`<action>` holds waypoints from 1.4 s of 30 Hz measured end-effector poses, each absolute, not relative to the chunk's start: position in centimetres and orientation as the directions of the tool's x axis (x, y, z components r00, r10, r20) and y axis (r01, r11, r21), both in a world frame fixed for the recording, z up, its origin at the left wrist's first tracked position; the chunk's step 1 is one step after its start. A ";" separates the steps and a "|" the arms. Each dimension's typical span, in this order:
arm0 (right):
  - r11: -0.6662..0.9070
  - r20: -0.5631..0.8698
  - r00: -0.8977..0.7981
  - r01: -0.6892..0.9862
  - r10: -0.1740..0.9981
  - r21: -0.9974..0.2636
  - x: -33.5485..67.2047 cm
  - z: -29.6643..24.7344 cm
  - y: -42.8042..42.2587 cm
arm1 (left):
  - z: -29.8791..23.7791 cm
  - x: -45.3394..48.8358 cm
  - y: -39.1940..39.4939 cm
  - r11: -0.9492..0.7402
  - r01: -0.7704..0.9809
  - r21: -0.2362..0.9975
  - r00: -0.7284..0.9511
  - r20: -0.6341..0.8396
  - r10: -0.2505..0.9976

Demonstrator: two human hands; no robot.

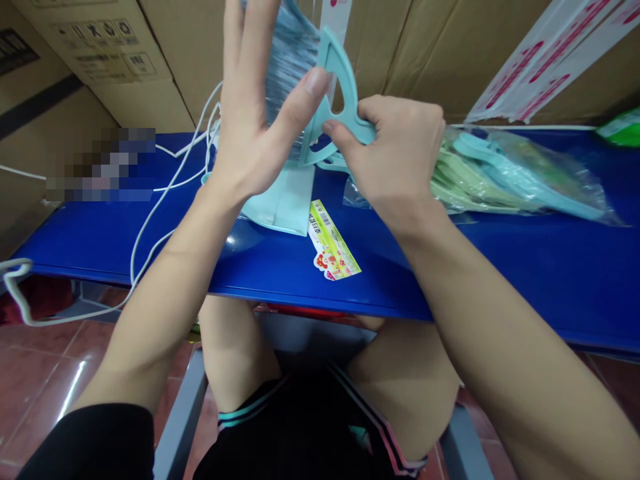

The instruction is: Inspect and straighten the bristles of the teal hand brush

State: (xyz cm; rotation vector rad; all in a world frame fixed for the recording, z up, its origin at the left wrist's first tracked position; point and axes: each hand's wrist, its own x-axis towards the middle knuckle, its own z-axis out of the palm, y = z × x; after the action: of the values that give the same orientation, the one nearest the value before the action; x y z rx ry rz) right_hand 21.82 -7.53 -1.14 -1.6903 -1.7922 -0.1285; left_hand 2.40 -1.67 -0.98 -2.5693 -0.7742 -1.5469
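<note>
My right hand (400, 147) is wrapped round the handle of a light blue hand brush (345, 73), held up over the blue table. The brush's grey-blue bristles (293, 63) point to the left. My left hand (250, 133) is open, its fingers stretched upward and its thumb lying across the bristles and the brush's edge. Below the brush is a light blue dustpan (287, 200), partly hidden by my left hand and the brush. A yellow-green printed card (333, 243) lies beside the dustpan, near the table's front edge.
Clear bags with light blue and green plastic pieces (505, 173) lie on the blue table (525, 267) to the right. A green packet (623, 127) is at the far right. White cable (143, 233) loops on the left. Cardboard boxes (425, 53) stand behind.
</note>
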 end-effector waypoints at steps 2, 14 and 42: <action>0.157 0.518 0.054 0.921 0.854 -0.356 21.8 -1.1 -7.5 | -1.0 2.3 -1.4 -0.872 0.439 0.217 0.391 0.828 0.403; 0.096 0.520 0.081 0.948 0.851 -0.304 21.7 -1.0 -7.2 | -1.3 1.9 -0.5 -0.905 0.365 0.220 0.372 0.856 0.359; 0.204 0.608 0.042 0.922 0.793 -0.329 21.5 -1.4 -7.1 | -1.6 3.4 -0.5 -0.856 0.227 0.465 0.162 0.849 0.504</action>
State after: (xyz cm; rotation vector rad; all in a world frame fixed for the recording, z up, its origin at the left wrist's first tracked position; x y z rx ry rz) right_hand 21.46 -7.14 -1.36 -1.6091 -1.7678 -0.2302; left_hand 3.39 -0.47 -1.57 -2.5582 -0.8230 -2.0386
